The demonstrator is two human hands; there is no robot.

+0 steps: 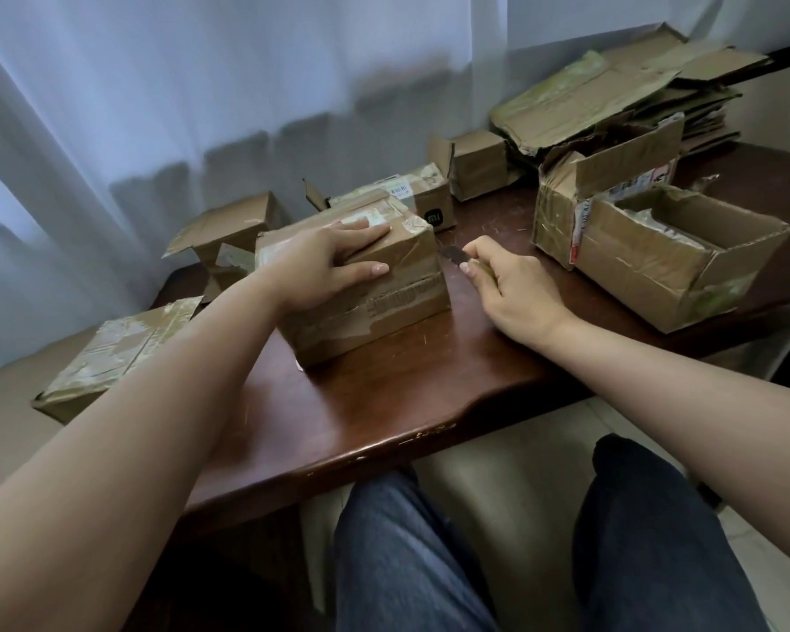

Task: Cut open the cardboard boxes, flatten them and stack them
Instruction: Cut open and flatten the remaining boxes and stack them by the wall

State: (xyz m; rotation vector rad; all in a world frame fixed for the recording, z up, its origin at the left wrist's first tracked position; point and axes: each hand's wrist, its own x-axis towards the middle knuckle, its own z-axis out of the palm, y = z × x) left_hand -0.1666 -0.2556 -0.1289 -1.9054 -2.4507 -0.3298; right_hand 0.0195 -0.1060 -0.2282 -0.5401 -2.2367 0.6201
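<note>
A taped, closed cardboard box (375,307) stands on the dark wooden table (384,403) in front of me. My left hand (325,262) lies over its top near edge, fingers flat on the lid and thumb down the front face. Just right of the box, my right hand (507,285) grips a utility knife (454,256), its blade pointing at the box's right end, close to the upper corner. A stack of flattened boxes (612,98) lies at the table's far right.
An open box (657,266) stands at the right, with another open one (562,207) behind it. Smaller boxes (429,198) (477,164) sit at the back. An opened box (229,234) and a taped flat box (115,353) lie left. A curtain hangs behind. My knees are under the table's edge.
</note>
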